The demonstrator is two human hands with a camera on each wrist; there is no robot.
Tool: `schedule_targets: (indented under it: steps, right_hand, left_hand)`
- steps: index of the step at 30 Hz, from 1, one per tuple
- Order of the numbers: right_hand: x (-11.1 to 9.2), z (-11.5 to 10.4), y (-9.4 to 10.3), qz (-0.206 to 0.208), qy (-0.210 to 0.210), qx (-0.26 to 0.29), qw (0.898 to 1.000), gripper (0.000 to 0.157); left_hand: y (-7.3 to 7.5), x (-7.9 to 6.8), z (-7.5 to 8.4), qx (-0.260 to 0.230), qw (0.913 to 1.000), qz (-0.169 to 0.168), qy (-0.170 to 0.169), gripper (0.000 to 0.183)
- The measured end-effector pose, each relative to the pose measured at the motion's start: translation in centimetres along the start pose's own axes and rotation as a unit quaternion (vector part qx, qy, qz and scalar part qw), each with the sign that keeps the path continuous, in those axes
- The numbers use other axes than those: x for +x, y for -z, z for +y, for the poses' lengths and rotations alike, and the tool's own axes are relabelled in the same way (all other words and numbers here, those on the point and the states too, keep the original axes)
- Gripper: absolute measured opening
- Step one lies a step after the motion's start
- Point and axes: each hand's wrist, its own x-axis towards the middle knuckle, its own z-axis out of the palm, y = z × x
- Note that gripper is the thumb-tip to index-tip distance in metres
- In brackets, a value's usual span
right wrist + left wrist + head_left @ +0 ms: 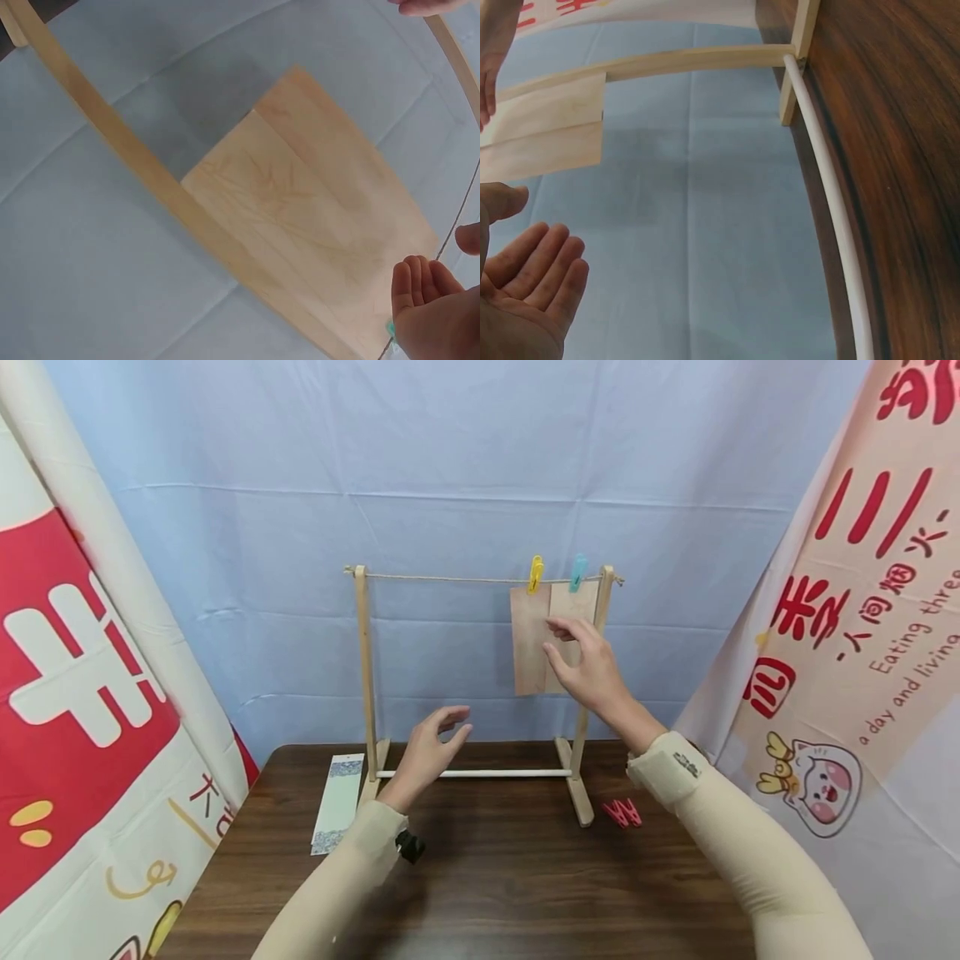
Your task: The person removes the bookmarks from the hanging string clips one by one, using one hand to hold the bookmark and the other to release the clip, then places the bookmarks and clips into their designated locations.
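Observation:
Two beige paper sheets [529,647] hang side by side, slightly overlapping, from the string [442,578] of a small wooden rack [366,652]. A yellow clothespin [536,575] clips one sheet and a blue clothespin [577,573] the other. My right hand [588,664] hovers in front of the sheets, fingers loosely bent, holding nothing. Lower and to the left, my left hand [431,747] is raised above the rack's white bottom rod [510,773], fingers relaxed around nothing. The right wrist view shows a faint plant print on one sheet [270,187].
Pale paper strips with blue patterned ends [337,802] lie on the dark wooden table [495,885], left of the rack. Pink clothespins [622,813] lie by its right foot. A light blue cloth [450,468] hangs behind, with printed banners at both sides.

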Motion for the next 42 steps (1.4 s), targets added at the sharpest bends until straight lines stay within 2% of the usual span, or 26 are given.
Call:
schedule_targets:
  steps: [10,22,32,42]
  right_hand:
    - [1.6,-0.3,0.2,0.007,-0.003,0.003,1.000,0.039]
    - [3.1,-0.9,0.5,0.010,0.007,0.005,1.000,0.040]
    - [4.8,-1.1,1.4,0.033,0.017,0.008,0.999,0.037]
    - [6.3,-1.4,2.1,0.032,0.004,-0.009,0.999,0.038]
  left_hand:
    - [-0.5,1.3,0.7,0.010,0.9999,0.002,-0.005,0.037]
    - [-1.3,2.6,1.7,-0.005,1.0000,-0.006,0.001,0.037]
    - [-1.9,3.6,2.1,-0.006,1.0000,-0.007,0.003,0.038]
    - [-2.5,4.7,2.7,0.003,0.9995,-0.028,0.016,0.041]
